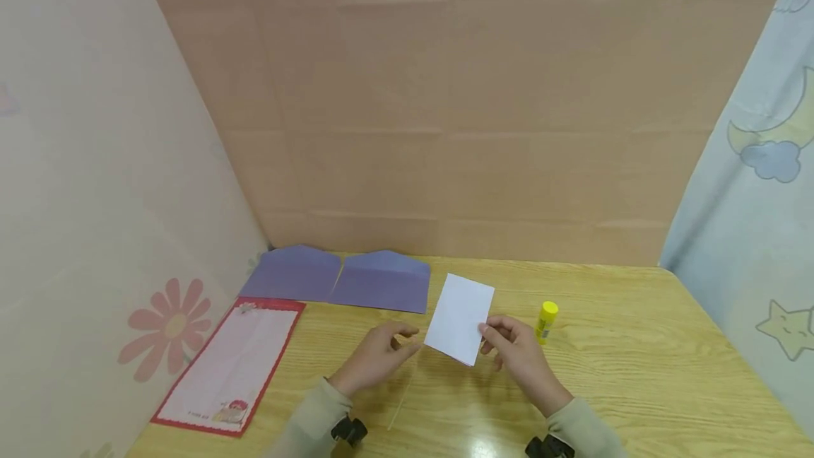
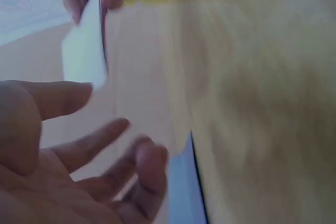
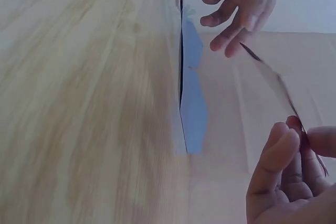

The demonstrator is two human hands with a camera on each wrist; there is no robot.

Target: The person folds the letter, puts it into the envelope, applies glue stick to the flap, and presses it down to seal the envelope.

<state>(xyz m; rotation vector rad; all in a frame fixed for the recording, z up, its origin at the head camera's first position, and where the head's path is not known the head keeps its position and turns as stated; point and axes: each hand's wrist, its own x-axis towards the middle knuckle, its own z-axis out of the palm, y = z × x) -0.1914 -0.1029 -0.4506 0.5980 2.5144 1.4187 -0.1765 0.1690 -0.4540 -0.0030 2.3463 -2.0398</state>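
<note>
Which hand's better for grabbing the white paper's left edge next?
Probably the left hand: it looks empty and sits near that edge of the white paper, while the right hand pinches the opposite edge.

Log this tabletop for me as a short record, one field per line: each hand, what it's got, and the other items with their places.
Right grip: pinches white paper, raised off table
Left grip: holding nothing, near the paper's lower-left corner; contact unclear
Purple envelopes: left one, right one, side by side at far edge
Red-bordered sheet: table's left side
Yellow glue stick: upright, right of the paper
</note>
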